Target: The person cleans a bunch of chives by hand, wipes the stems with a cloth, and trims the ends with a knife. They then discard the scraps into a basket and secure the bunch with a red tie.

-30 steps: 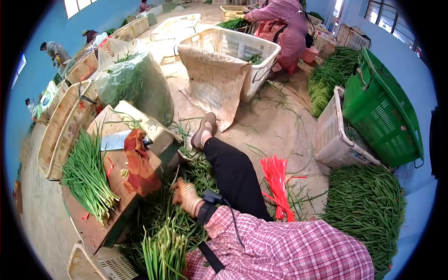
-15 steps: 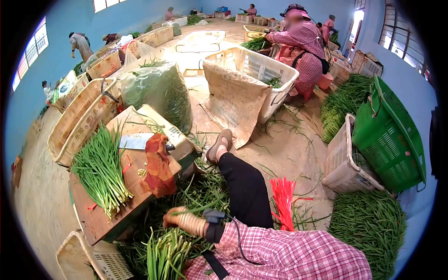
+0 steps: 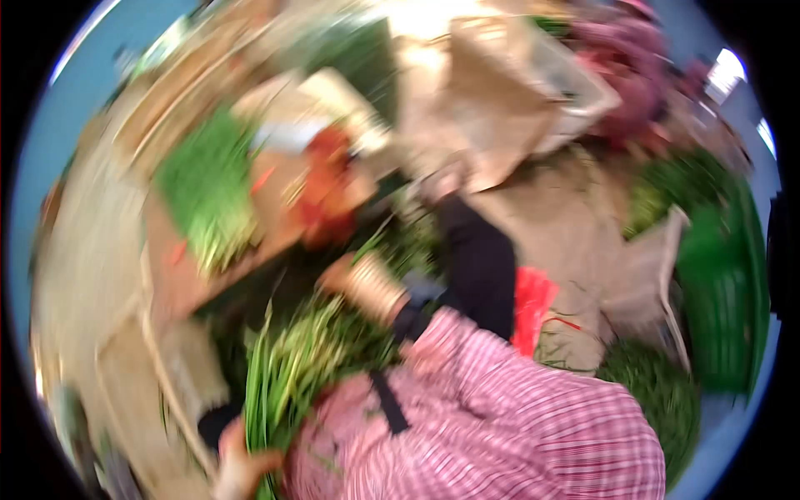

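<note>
At the lower left, my left hand (image 3: pixel 240 467) is closed around a loose bunch of green chives (image 3: pixel 279 375), thumb across the stalks. The bunch leans upright against my plaid top. My right hand (image 3: pixel 362 283), wrapped in pale bands, is stretched over the pile of greens beside the board; blur hides how its fingers are set. On the wooden board (image 3: pixel 192 287) lies a bigger bunch of chives (image 3: pixel 208 183). Near it are a broad knife blade (image 3: pixel 287 135) and a crumpled red-orange cloth (image 3: pixel 327 187).
Red ties (image 3: pixel 531 308) lie right of my leg. A pale crate (image 3: pixel 158 375) stands at the lower left, a green basket (image 3: pixel 721 292) at the right. More greens (image 3: pixel 650 392) are heaped below it. Another person (image 3: pixel 621 67) works beside a white crate (image 3: pixel 583 96).
My view has tilted down and blurred, so the scene sits lower and further right. My left hand has come into view, gripping the chives by my lap.
</note>
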### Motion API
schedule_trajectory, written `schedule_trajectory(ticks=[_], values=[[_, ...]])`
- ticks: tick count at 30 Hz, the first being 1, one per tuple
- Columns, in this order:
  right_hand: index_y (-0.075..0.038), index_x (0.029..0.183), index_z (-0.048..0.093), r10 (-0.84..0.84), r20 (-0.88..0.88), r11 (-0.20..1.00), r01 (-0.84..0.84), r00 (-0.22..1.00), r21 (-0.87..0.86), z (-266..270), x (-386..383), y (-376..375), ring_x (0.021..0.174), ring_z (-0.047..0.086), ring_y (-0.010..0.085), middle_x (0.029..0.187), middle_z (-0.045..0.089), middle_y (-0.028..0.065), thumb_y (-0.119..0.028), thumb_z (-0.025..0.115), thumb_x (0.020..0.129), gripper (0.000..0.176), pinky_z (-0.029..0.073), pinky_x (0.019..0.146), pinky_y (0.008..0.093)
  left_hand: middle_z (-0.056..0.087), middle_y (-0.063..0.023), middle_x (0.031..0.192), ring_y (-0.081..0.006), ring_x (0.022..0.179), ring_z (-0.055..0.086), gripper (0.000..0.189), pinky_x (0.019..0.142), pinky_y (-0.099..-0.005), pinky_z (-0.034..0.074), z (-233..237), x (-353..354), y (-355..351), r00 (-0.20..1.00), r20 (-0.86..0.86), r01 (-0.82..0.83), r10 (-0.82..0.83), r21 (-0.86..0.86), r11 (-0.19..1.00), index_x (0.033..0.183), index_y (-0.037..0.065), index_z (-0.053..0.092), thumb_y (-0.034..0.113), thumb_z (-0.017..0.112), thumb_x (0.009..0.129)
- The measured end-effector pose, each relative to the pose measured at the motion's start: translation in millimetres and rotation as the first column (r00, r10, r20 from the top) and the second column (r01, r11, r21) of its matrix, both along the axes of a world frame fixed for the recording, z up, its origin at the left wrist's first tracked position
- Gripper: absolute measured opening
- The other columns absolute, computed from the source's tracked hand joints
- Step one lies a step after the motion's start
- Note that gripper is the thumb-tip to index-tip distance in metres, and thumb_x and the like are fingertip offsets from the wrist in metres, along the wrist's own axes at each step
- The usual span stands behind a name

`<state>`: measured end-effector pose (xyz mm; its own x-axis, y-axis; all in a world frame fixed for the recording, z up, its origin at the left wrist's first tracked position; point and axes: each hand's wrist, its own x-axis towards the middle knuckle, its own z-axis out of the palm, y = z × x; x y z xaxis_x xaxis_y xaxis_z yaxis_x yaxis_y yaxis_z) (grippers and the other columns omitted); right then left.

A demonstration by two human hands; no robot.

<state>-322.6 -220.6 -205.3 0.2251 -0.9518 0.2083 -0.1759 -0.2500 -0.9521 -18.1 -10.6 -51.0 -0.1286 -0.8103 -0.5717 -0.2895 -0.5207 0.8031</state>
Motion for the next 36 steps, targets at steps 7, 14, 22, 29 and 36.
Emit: schedule_trajectory(ticks=[7, 14, 22, 29, 36], values=[[0.001, 0.116, 0.073, 0.487, 0.195, 0.770, -0.524, 0.851, 0.364, 51.8, 26.9, 20.4, 0.074, 0.061, 0.0078, 0.080, 0.069, 0.0029, -0.023, 0.072, 0.086, 0.038, 0.048, 0.068, 0.0249, 0.063, -0.0102, 0.129, -0.0146, 0.114, 0.057, 0.082, 0.099, -0.0264, 0.046, 25.2, -16.0, -1.8, 0.993, -0.022, -0.115, 0.118, 0.089, 0.989, 0.153, 0.000, 0.037, 0.001, 0.075, 0.080], [0.000, 0.120, 0.071, 0.226, 0.479, 0.826, -0.428, 0.848, 0.367, 9.6, 11.7, 9.8, 0.091, 0.066, 0.0155, 0.115, 0.072, 0.0078, -0.051, 0.067, 0.095, 0.057, 0.053, 0.082, 0.0304, 0.061, -0.0126, 0.133, -0.0169, 0.120, 0.056, 0.084, 0.104, -0.0286, 0.043, 20.1, -3.1, 2.8, 0.988, 0.150, 0.029, -0.036, 0.049, 0.998, 0.155, 0.002, 0.035, 0.004, 0.074, 0.080], [0.000, 0.107, 0.072, 0.195, 0.448, 0.790, -0.410, 0.872, 0.455, 33.8, 23.4, 18.4, 0.070, 0.060, 0.0098, 0.080, 0.067, 0.0026, -0.020, 0.069, 0.092, 0.025, 0.044, 0.065, 0.0237, 0.053, -0.0094, 0.147, -0.0125, 0.133, 0.046, 0.090, 0.110, -0.0280, 0.038, 34.3, -7.6, -3.9, 0.946, 0.317, 0.096, -0.072, -0.063, 0.993, 0.159, 0.009, 0.031, -0.012, 0.064, 0.078], [-0.001, 0.113, 0.074, 0.134, 0.012, 0.964, -0.133, 0.991, 0.230, -2.9, 7.8, -0.1, 0.095, 0.067, 0.0233, 0.102, 0.072, 0.0132, -0.037, 0.065, 0.096, 0.040, 0.051, 0.088, 0.0339, 0.064, -0.0226, 0.126, -0.0337, 0.119, 0.063, 0.085, 0.098, -0.0395, 0.051, 34.6, 13.1, 16.7, 0.742, 0.667, 0.156, 0.071, -0.276, 0.948, 0.155, 0.022, 0.040, -0.010, 0.061, 0.079], [-0.001, 0.103, 0.076, 0.220, 0.198, 0.963, -0.245, 0.955, 0.110, 56.0, 73.0, 17.0, 0.078, 0.071, 0.0254, 0.085, 0.074, 0.0170, -0.031, 0.063, 0.095, 0.034, 0.054, 0.076, 0.0350, 0.061, -0.0222, 0.114, -0.0442, 0.097, 0.064, 0.092, 0.081, -0.0483, 0.052, 36.1, -10.0, 4.3, 0.475, 0.879, 0.365, 0.034, -0.232, 0.902, 0.149, 0.032, 0.048, -0.011, 0.065, 0.070]])
